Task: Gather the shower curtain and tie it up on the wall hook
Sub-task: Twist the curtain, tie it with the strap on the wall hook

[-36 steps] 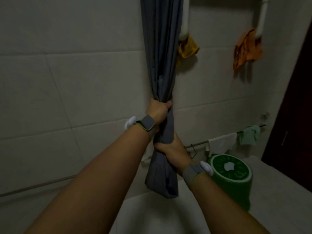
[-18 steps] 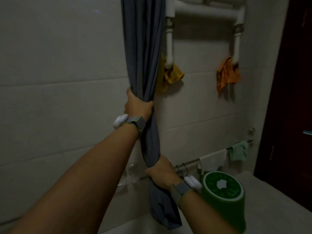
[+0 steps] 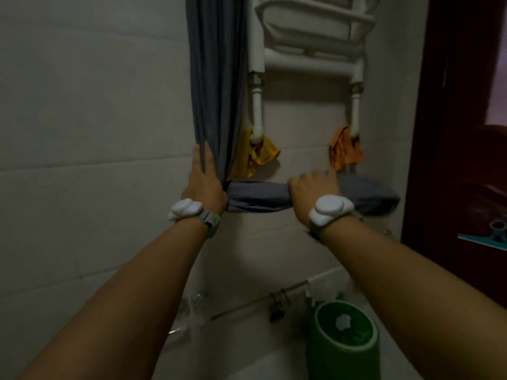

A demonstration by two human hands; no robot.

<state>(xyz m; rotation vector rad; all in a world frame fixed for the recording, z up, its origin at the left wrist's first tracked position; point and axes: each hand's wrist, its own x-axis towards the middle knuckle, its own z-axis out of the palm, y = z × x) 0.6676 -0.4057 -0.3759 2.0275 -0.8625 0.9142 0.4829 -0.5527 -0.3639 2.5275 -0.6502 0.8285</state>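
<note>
**A:** What looked most likely to go wrong there?

**B:** The bundle coming loose. The shower curtain [image 3: 216, 78] hung gathered against the tiled wall [image 3: 90, 111], and its lower tail was pulled out sideways to the right, level with the wrists. If either grip had slackened, the tail would probably have dropped and the folds spread open again. No wall hook could be made out in the head view, so the person may have been working partly by feel, which adds a chance of missing it.

**A:** Anything nearby to snag on?

**B:** The yellow cloth [image 3: 258, 154] hung just beside the curtain, under the white radiator pipe [image 3: 257, 113], and the orange cloth [image 3: 346, 149] sat just above the tail. A wrap carried upward could have caught one of them.

**A:** How were the hands set?

**B:** The left hand [image 3: 204, 182] was raised, wrist bent, fingers pointing up and closed around the gathered column right at the bend. The right hand [image 3: 315, 185] reached out at the same height, palm down, fingers curled over the horizontal tail and clenched on it, with more fabric sticking out past it to the right. Both forearms stretched forward and up, well apart.
</note>
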